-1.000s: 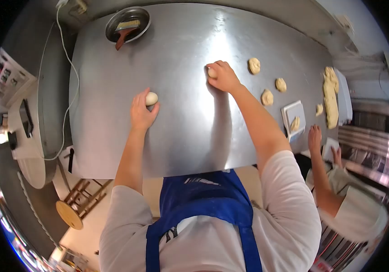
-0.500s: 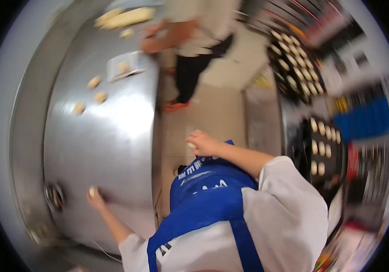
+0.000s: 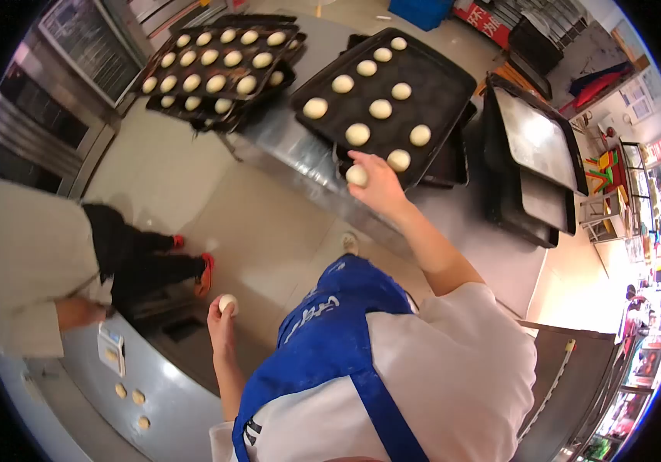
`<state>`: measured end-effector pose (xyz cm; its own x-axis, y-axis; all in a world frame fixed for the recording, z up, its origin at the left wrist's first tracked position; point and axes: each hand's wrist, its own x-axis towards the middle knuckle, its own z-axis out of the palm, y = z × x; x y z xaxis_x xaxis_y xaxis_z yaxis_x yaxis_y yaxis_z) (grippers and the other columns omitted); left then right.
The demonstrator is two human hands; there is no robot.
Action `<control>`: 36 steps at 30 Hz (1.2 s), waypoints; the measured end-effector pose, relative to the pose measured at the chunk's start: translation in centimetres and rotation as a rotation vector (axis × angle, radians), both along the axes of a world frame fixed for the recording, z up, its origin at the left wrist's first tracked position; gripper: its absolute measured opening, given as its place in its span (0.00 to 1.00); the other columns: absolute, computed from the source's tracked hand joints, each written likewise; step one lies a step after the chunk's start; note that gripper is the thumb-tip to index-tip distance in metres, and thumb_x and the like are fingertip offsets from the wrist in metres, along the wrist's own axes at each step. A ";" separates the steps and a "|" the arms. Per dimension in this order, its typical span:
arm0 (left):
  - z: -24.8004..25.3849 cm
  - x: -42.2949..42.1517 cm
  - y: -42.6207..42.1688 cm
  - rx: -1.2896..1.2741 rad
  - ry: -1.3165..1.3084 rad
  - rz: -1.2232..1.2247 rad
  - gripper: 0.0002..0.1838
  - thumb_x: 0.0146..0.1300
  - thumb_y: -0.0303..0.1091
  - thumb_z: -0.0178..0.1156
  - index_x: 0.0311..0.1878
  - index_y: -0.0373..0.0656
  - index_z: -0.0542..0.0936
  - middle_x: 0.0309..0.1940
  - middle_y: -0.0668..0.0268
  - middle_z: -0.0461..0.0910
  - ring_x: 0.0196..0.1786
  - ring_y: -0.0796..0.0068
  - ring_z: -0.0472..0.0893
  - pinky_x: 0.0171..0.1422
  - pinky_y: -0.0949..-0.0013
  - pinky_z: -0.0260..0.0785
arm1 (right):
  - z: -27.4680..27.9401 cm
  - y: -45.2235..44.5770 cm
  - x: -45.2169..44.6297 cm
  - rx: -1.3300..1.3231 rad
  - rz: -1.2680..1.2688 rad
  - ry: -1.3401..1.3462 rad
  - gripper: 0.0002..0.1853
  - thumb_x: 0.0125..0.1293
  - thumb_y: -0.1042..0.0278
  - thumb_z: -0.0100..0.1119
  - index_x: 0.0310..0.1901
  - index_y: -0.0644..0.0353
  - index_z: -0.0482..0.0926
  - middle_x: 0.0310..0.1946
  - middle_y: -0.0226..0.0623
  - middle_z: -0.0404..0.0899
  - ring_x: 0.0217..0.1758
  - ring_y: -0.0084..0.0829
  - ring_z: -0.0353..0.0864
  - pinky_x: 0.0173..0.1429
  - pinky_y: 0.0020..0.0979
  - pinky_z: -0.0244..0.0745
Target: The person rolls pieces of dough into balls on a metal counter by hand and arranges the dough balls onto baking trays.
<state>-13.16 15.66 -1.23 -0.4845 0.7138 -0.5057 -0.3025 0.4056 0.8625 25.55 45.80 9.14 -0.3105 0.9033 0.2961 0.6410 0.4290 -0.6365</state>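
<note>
My right hand (image 3: pixel 382 187) is closed around a pale, smooth dough ball (image 3: pixel 357 175) at the near edge of a dark baking tray (image 3: pixel 442 81). Several similar balls are spaced out on that tray, and one of them (image 3: pixel 398 160) lies right beside my fingers. Lower down, my left hand (image 3: pixel 222 327) grips another dough ball (image 3: pixel 228 303) between thumb and fingers, held in the air in front of the blue apron (image 3: pixel 307 339). It is apart from the steel worktable.
Stacked dark trays with dough balls (image 3: pixel 215 69) stand at the upper left. More trays, one with a pale liner (image 3: pixel 535 138), are on the right of the steel counter (image 3: pixel 300 158). A co-worker (image 3: pixel 30 269) stands left by the worktable (image 3: pixel 180 393), which bears several dough pieces.
My view has swung from the worktable round to the trays. My left hand has come up off the worktable with its dough ball; my right hand has reached out to the tray's edge.
</note>
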 end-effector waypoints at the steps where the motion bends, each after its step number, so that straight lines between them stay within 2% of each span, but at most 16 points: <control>1: 0.5 1.3 3.6 0.015 -0.011 -0.077 0.22 0.67 0.30 0.66 0.63 0.42 0.76 0.53 0.65 0.80 0.53 0.74 0.79 0.59 0.69 0.72 | 0.4 2.7 2.1 0.024 -0.059 0.044 0.32 0.53 0.68 0.70 0.63 0.60 0.75 0.54 0.49 0.80 0.61 0.51 0.78 0.65 0.45 0.75; 5: 2.0 8.4 14.5 0.129 -0.217 -0.148 0.21 0.68 0.28 0.64 0.63 0.41 0.75 0.52 0.66 0.80 0.53 0.74 0.79 0.59 0.69 0.72 | 0.2 16.3 10.7 0.155 -0.240 0.085 0.31 0.53 0.70 0.70 0.61 0.61 0.76 0.53 0.50 0.81 0.60 0.52 0.78 0.66 0.45 0.74; 8: 4.0 12.6 19.1 0.050 -0.290 -0.183 0.20 0.69 0.27 0.63 0.63 0.40 0.75 0.54 0.65 0.79 0.56 0.73 0.79 0.61 0.67 0.72 | -1.0 25.8 15.2 0.145 -0.323 0.094 0.31 0.54 0.69 0.70 0.62 0.61 0.76 0.54 0.51 0.81 0.61 0.52 0.78 0.66 0.45 0.75; 13: 9.0 17.0 26.8 0.064 -0.345 -0.328 0.20 0.70 0.26 0.60 0.64 0.39 0.74 0.58 0.63 0.78 0.60 0.70 0.78 0.65 0.63 0.70 | -4.7 35.1 18.2 0.162 -0.336 0.023 0.28 0.55 0.67 0.71 0.59 0.60 0.79 0.52 0.50 0.82 0.59 0.51 0.80 0.67 0.43 0.75; 15: 10.3 18.2 31.3 0.028 -0.374 -0.356 0.23 0.69 0.25 0.60 0.67 0.37 0.73 0.60 0.61 0.78 0.63 0.67 0.77 0.68 0.63 0.69 | -6.1 36.7 18.8 -0.161 -0.302 -0.230 0.33 0.56 0.58 0.74 0.63 0.58 0.76 0.61 0.50 0.77 0.65 0.52 0.75 0.69 0.49 0.73; 17: 11.5 20.2 37.2 0.069 -0.295 -0.505 0.26 0.68 0.25 0.60 0.69 0.37 0.72 0.62 0.60 0.77 0.66 0.66 0.76 0.71 0.63 0.68 | -3.8 33.9 16.8 -0.055 -0.506 -0.437 0.40 0.56 0.48 0.74 0.68 0.56 0.73 0.70 0.52 0.67 0.72 0.55 0.66 0.71 0.57 0.68; 19: 12.1 22.9 44.4 0.104 -0.196 -0.683 0.27 0.68 0.25 0.60 0.71 0.36 0.71 0.64 0.60 0.77 0.68 0.67 0.75 0.73 0.64 0.67 | -2.9 31.3 17.1 0.101 -0.559 -0.365 0.43 0.56 0.41 0.73 0.71 0.53 0.71 0.75 0.54 0.59 0.76 0.57 0.58 0.71 0.63 0.63; 21: 11.3 26.6 52.2 0.288 -0.012 -0.883 0.28 0.67 0.26 0.63 0.70 0.35 0.72 0.64 0.60 0.77 0.67 0.69 0.76 0.73 0.64 0.67 | -1.8 27.2 18.5 0.239 -0.539 -0.226 0.40 0.57 0.45 0.74 0.68 0.51 0.73 0.72 0.56 0.61 0.75 0.56 0.60 0.71 0.59 0.63; 23: 12.3 32.3 59.4 0.350 0.046 -1.006 0.27 0.66 0.28 0.65 0.68 0.35 0.74 0.63 0.61 0.78 0.64 0.68 0.78 0.71 0.64 0.70 | -0.5 21.0 20.2 0.254 -0.515 -0.174 0.34 0.56 0.53 0.75 0.64 0.52 0.75 0.70 0.55 0.65 0.72 0.56 0.64 0.70 0.54 0.66; 25: 9.5 37.4 67.0 0.536 0.228 -1.156 0.26 0.65 0.32 0.68 0.66 0.37 0.76 0.61 0.60 0.80 0.60 0.67 0.81 0.67 0.65 0.73 | -0.5 14.1 21.2 0.206 -0.579 -0.141 0.27 0.54 0.63 0.76 0.57 0.54 0.79 0.66 0.52 0.70 0.68 0.56 0.69 0.68 0.49 0.70; 27: 8.0 42.4 73.0 0.800 0.578 -1.194 0.26 0.63 0.36 0.70 0.63 0.39 0.78 0.58 0.56 0.82 0.58 0.60 0.83 0.64 0.63 0.74 | -1.7 6.3 21.2 0.112 -0.759 -0.137 0.21 0.54 0.68 0.74 0.51 0.55 0.82 0.62 0.49 0.75 0.65 0.55 0.72 0.66 0.47 0.72; 29: 8.8 46.8 75.6 0.814 0.782 -1.167 0.27 0.62 0.40 0.71 0.61 0.40 0.78 0.57 0.52 0.82 0.59 0.53 0.82 0.65 0.59 0.74 | -5.0 -1.7 20.4 -0.038 -1.021 -0.075 0.16 0.55 0.69 0.74 0.46 0.55 0.85 0.59 0.47 0.77 0.63 0.53 0.73 0.65 0.48 0.72; 30: 7.0 48.7 77.7 0.902 0.819 -1.145 0.27 0.61 0.42 0.71 0.61 0.41 0.79 0.57 0.50 0.82 0.61 0.49 0.80 0.66 0.55 0.72 | -6.9 -5.5 20.0 -0.118 -1.152 -0.081 0.15 0.55 0.70 0.73 0.45 0.55 0.85 0.58 0.47 0.77 0.62 0.52 0.73 0.65 0.48 0.72; 33: 4.7 52.2 80.0 0.893 1.069 -1.261 0.27 0.63 0.41 0.69 0.63 0.39 0.78 0.58 0.49 0.81 0.63 0.46 0.78 0.69 0.52 0.70 | -9.1 -12.6 17.7 -0.223 -1.449 -0.120 0.14 0.55 0.70 0.73 0.45 0.55 0.86 0.58 0.47 0.78 0.63 0.51 0.73 0.66 0.46 0.72; 35: 1.2 52.8 81.7 0.962 1.261 -1.370 0.30 0.65 0.39 0.68 0.68 0.38 0.74 0.64 0.50 0.78 0.67 0.48 0.75 0.73 0.53 0.67 | -10.5 -14.5 14.9 -0.255 -1.616 0.004 0.13 0.56 0.71 0.72 0.45 0.55 0.86 0.58 0.47 0.78 0.64 0.50 0.73 0.68 0.46 0.72; 36: 0.6 53.1 81.3 0.896 1.321 -1.370 0.32 0.66 0.39 0.67 0.71 0.39 0.72 0.66 0.50 0.76 0.70 0.50 0.74 0.75 0.54 0.64 | -10.5 -13.8 14.0 -0.248 -1.629 -0.004 0.13 0.56 0.71 0.72 0.45 0.54 0.87 0.57 0.44 0.79 0.64 0.48 0.75 0.67 0.45 0.73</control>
